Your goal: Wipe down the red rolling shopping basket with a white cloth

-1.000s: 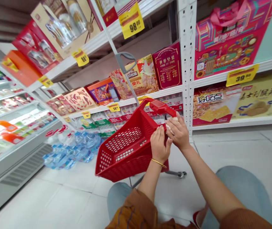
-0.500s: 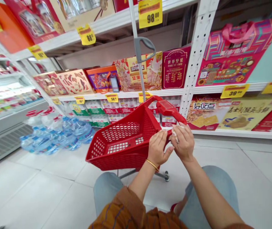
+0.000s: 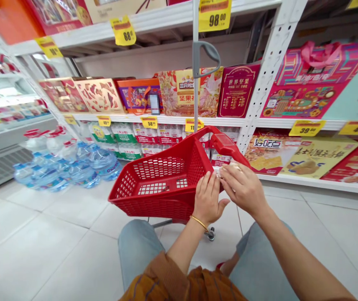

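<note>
At left, blue water bottles (image 3: 72, 165) lie in a heap on the floor (image 3: 60, 246). Next comes the red cart (image 3: 154, 200), standing on the floor before the shelf (image 3: 163, 120), and behind its handle (image 3: 229, 146) rises a pole (image 3: 195, 100) with a grey grip. The left hand (image 3: 209, 200) lies over the cart's near rim, fingers together, thumb apart; whether it grips, I cannot tell. Further right, the right hand (image 3: 241, 184) holds a white wad (image 3: 218, 172), mostly hidden, in bent fingers. Half a second ago a gap showed between the two hands' fingertips; now they nearly meet at the rim, the right hand having shifted toward the left one. The left hand has stayed on the rim.
</note>
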Tool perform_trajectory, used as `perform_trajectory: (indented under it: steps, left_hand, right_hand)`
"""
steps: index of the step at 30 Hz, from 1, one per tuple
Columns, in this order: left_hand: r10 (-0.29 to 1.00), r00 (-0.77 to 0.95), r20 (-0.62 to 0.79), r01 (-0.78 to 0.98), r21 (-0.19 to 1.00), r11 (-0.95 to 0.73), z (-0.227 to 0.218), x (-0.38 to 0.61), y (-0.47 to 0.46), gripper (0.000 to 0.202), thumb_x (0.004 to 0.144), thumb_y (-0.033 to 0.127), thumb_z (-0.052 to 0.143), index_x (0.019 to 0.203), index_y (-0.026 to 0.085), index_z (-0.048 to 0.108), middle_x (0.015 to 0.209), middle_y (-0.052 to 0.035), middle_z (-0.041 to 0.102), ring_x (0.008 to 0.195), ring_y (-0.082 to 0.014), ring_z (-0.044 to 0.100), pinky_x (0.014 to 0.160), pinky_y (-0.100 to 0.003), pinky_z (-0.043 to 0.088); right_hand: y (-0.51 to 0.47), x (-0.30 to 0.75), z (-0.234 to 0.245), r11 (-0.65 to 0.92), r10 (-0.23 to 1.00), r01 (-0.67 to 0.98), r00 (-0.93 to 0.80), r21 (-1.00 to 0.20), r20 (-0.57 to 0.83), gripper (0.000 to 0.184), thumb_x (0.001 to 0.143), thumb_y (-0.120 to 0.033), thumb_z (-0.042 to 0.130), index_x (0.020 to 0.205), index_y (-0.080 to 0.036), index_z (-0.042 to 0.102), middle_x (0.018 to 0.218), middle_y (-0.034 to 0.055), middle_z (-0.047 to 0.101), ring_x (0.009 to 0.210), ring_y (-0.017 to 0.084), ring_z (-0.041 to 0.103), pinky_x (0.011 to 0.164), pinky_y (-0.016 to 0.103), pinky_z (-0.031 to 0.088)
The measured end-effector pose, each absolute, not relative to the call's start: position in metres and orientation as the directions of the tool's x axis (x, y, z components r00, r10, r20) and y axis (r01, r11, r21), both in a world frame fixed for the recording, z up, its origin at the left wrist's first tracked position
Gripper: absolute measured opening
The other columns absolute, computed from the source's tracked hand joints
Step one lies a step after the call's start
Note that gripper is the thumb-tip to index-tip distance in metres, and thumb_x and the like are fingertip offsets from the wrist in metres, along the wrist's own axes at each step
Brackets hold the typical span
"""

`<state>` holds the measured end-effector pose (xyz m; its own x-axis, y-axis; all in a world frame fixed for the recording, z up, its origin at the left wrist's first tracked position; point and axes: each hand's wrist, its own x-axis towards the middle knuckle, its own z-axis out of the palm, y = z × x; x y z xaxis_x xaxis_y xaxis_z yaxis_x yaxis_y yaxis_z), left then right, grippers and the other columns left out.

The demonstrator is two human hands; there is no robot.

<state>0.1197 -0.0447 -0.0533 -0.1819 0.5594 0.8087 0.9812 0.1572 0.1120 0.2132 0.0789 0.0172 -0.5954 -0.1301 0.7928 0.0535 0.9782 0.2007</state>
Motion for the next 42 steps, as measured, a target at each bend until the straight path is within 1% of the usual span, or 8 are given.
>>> perform_trajectory:
  steps: [2, 5, 10, 14, 22, 27, 31, 42]
  left_hand:
    - [0.528, -0.236, 0.816, 0.966, 0.137, 0.219, -0.057, 0.127, -0.045, 0.078, 0.096, 0.059, 0.013, 0.144, 0.003, 0.036, 0.146, -0.0201, 0.046, 0.143, -0.0307, 0.031, 0.114, -0.046, 0.027]
    - [0.486, -0.289, 0.825, 0.95, 0.181, 0.256, -0.061, 0.133, -0.044, 0.084, 0.094, 0.062, 0.007, 0.144, 0.001, 0.034, 0.143, -0.0206, 0.049, 0.14, -0.0296, 0.036, 0.116, -0.045, 0.024]
    - [0.467, -0.212, 0.858, 0.972, 0.134, 0.195, -0.062, 0.128, -0.042, 0.073, 0.098, 0.056, 0.011, 0.139, 0.005, 0.044, 0.134, -0.0165, 0.059, 0.131, -0.0264, 0.046, 0.113, -0.04, 0.027]
    - [0.467, -0.188, 0.864, 0.979, 0.126, 0.16, -0.062, 0.122, -0.042, 0.069, 0.098, 0.054, 0.015, 0.142, 0.008, 0.041, 0.13, -0.0152, 0.062, 0.128, -0.0251, 0.05, 0.112, -0.039, 0.028]
    - [0.493, -0.199, 0.847, 0.98, 0.183, 0.081, -0.058, 0.121, -0.047, 0.067, 0.097, 0.054, 0.021, 0.146, 0.01, 0.036, 0.134, -0.0142, 0.06, 0.13, -0.0242, 0.049, 0.112, -0.039, 0.028]
    - [0.522, -0.192, 0.831, 0.98, 0.195, 0.05, -0.057, 0.12, -0.051, 0.067, 0.097, 0.053, 0.024, 0.147, 0.011, 0.034, 0.136, -0.014, 0.058, 0.131, -0.0246, 0.048, 0.112, -0.04, 0.028]
    - [0.532, -0.177, 0.828, 0.981, 0.192, 0.027, -0.058, 0.119, -0.056, 0.067, 0.096, 0.054, 0.024, 0.146, 0.01, 0.035, 0.136, -0.015, 0.058, 0.132, -0.0252, 0.047, 0.112, -0.04, 0.028]
    - [0.561, -0.158, 0.812, 0.978, 0.207, -0.023, -0.057, 0.11, -0.089, 0.064, 0.095, 0.052, 0.029, 0.144, 0.012, 0.04, 0.136, -0.0141, 0.058, 0.131, -0.0241, 0.048, 0.112, -0.04, 0.028]
  right_hand:
    - [0.08, 0.221, 0.018, 0.968, -0.19, 0.002, -0.644, 0.25, 0.741, 0.032, 0.088, -0.024, 0.063, 0.119, -0.014, 0.063, 0.123, 0.0126, 0.066, 0.113, 0.028, 0.059, 0.1, 0.048, 0.048]
    - [0.085, 0.227, 0.016, 0.942, -0.284, -0.063, -0.674, 0.33, 0.682, 0.033, 0.089, -0.022, 0.062, 0.121, -0.014, 0.062, 0.124, 0.0126, 0.066, 0.115, 0.029, 0.058, 0.1, 0.049, 0.048]
    - [0.1, 0.227, 0.01, 0.908, -0.367, -0.081, -0.63, 0.412, 0.684, 0.034, 0.09, -0.015, 0.058, 0.124, -0.017, 0.061, 0.122, 0.0101, 0.067, 0.114, 0.03, 0.056, 0.093, 0.048, 0.05]
    - [0.111, 0.228, 0.008, 0.901, -0.392, -0.11, -0.62, 0.42, 0.68, 0.036, 0.089, -0.014, 0.06, 0.124, -0.021, 0.062, 0.121, 0.0089, 0.068, 0.119, 0.028, 0.055, 0.096, 0.046, 0.049]
    - [0.118, 0.227, 0.011, 0.908, -0.394, -0.137, -0.602, 0.395, 0.695, 0.039, 0.084, -0.015, 0.068, 0.122, -0.019, 0.061, 0.116, 0.0096, 0.069, 0.115, 0.025, 0.059, 0.102, 0.047, 0.049]
    - [0.114, 0.232, 0.021, 0.934, -0.331, -0.1, -0.606, 0.343, 0.723, 0.032, 0.085, -0.018, 0.067, 0.117, -0.018, 0.063, 0.109, 0.0106, 0.07, 0.105, 0.023, 0.063, 0.094, 0.04, 0.052]
    - [0.105, 0.237, 0.024, 0.958, -0.243, -0.044, -0.643, 0.282, 0.726, 0.027, 0.088, -0.02, 0.064, 0.115, -0.021, 0.064, 0.11, 0.0101, 0.069, 0.099, 0.021, 0.064, 0.089, 0.038, 0.052]
    - [0.057, 0.241, 0.019, 0.969, -0.168, 0.041, -0.617, 0.245, 0.769, 0.031, 0.085, -0.015, 0.067, 0.116, -0.017, 0.062, 0.111, 0.0117, 0.07, 0.102, 0.024, 0.064, 0.092, 0.04, 0.052]
